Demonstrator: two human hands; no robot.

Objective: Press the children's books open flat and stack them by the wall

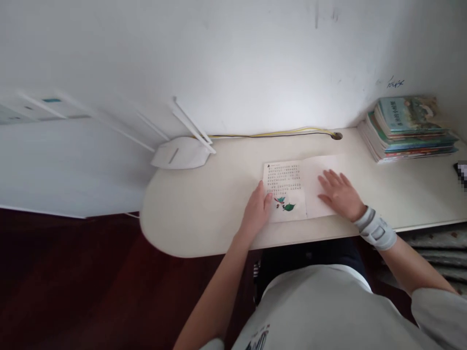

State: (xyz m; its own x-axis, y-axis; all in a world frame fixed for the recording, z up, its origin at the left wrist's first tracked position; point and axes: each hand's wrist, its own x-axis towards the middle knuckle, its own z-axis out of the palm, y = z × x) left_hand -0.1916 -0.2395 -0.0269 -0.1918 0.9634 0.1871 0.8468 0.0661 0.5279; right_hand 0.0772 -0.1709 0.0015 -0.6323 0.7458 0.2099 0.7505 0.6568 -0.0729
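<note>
An open booklet [285, 179] lies flat on the cream desk [204, 209], its left page showing printed characters and a drawing of a green leaf. The right page is pale, with no print that I can make out. My left hand [257, 206] rests at the booklet's left edge, thumb on the page and fingers beside the border, holding nothing up. Across the right page my right hand [340, 193] lies palm down with its fingers spread. A grey band [375, 228] wraps my right wrist.
A white router [181, 153] with upright antennas stands at the desk's back left. Yellow and black cables [270, 134] run along the wall to a round hole [336, 136]. Stacked books [408, 129] sit at the back right. A dark object [461, 172] is at the right edge.
</note>
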